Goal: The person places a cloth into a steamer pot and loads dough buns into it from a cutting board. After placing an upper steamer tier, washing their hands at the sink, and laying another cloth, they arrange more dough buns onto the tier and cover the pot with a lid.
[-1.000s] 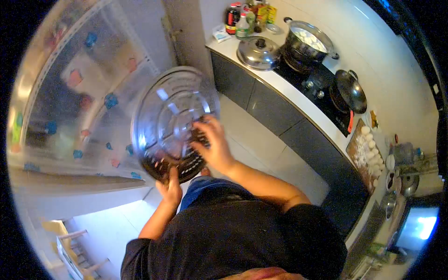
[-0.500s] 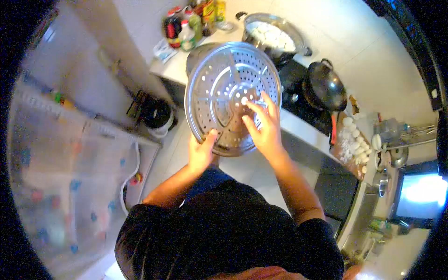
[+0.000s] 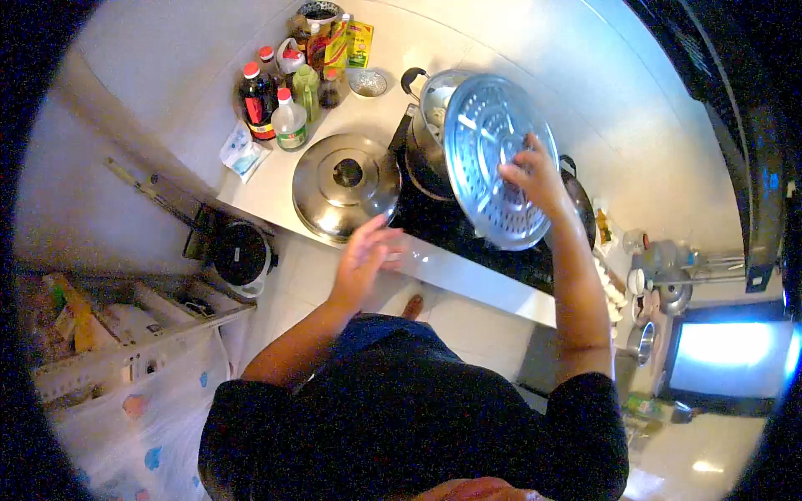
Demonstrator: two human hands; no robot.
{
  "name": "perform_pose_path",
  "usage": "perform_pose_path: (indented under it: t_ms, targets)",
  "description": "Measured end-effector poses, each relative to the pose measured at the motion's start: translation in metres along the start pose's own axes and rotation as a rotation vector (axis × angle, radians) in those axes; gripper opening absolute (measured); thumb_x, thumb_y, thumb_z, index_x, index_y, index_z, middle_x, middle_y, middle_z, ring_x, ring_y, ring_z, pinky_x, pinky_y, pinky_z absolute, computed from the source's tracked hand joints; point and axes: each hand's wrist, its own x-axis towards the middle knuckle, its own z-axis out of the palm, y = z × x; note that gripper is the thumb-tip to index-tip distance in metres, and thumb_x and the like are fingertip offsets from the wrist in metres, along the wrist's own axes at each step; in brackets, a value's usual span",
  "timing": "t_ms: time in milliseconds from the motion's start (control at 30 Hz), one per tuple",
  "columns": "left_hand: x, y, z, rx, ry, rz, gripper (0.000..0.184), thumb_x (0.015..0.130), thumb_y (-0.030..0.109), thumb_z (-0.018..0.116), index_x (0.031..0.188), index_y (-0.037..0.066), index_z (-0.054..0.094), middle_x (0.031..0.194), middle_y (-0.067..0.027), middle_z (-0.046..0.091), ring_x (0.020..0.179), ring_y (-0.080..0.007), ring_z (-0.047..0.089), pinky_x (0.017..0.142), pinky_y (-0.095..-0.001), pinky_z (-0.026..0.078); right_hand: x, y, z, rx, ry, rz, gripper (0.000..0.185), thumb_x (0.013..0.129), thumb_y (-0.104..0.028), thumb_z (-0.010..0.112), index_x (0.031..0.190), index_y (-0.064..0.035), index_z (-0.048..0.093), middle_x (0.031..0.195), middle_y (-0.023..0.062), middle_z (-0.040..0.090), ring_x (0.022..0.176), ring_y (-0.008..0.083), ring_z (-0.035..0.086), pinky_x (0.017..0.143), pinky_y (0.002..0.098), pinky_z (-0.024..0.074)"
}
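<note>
Tray [image 3: 484, 167], one: round, bright metal, pierced with many small holes; held aloft and tilted steeply, covering the right part of the pot [image 3: 428, 156] from view; whether the two touch cannot be told. Right hand [image 3: 528, 174], one: fingers bent and closed on the tray near its centre, carrying it alone. Left hand [image 3: 365, 259], one: loosely open, fingers parted and slightly blurred, holding nothing; close to the near rim of the lid [image 3: 347, 194], contact uncertain. Lid, one: domed metal with a black knob, lying knob up on the counter [image 3: 271, 188], left of the pot. Pot, one: metal, dark handle at its far left, standing on the black hob [image 3: 439, 221]; pale contents partly seen. Wok [image 3: 580, 202], one: dark, mostly hidden behind the tray and the right forearm. Dish [image 3: 368, 83], one: small and shallow, behind the lid. Bottles, a cluster at the far left: dark bottle [image 3: 257, 108], red cap; clear bottle [image 3: 290, 127], red cap, green label; green bottle [image 3: 307, 93]. Packets, two: yellow packet [image 3: 359, 43], upright behind the bottles; white packet [image 3: 244, 152], lying at the counter's left end.
</note>
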Motion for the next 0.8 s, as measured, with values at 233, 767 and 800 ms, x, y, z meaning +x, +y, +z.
perform_pose_path:
  t_ms: [233, 767, 800]
  targets:
    - [-0.027, -0.001, -0.084, 0.166, 0.524, 0.011, 0.039, 0.086, 0.01, 0.046, 0.123, 0.008, 0.037, 0.109, -0.0131, 0.05, 0.092, -0.0244, 0.055, 0.075, -0.0369, 0.049, 0.142, 0.079, 0.054, -0.157, -0.05, -0.067, 0.048, 0.063, -0.05, 0.067, 0.075, -0.003, 0.065, 0.123, 0.0284, 0.038, 0.113, 0.0398, 0.039, 0.093, 0.0396, 0.0343]
    - [0.024, -0.015, -0.066, 0.199, 0.566, 0.043, 0.032, 0.086, 0.005, 0.045, 0.117, 0.004, 0.041, 0.105, -0.0141, 0.053, 0.088, -0.0231, 0.056, 0.072, -0.0339, 0.051, 0.144, 0.114, 0.092, -0.04, -0.107, -0.189, 0.04, 0.064, -0.042, 0.069, 0.066, -0.0021, 0.063, 0.1, 0.0209, 0.049, 0.093, 0.0346, 0.049, 0.078, 0.0393, 0.0408]
    - [0.023, -0.017, -0.065, 0.202, 0.55, 0.041, 0.032, 0.086, 0.005, 0.045, 0.117, 0.004, 0.041, 0.105, -0.0142, 0.053, 0.088, -0.023, 0.056, 0.072, -0.034, 0.051, 0.142, 0.106, 0.085, -0.015, -0.17, -0.164, 0.04, 0.064, -0.042, 0.068, 0.066, -0.0021, 0.063, 0.103, 0.0219, 0.049, 0.094, 0.035, 0.049, 0.079, 0.0398, 0.0409]
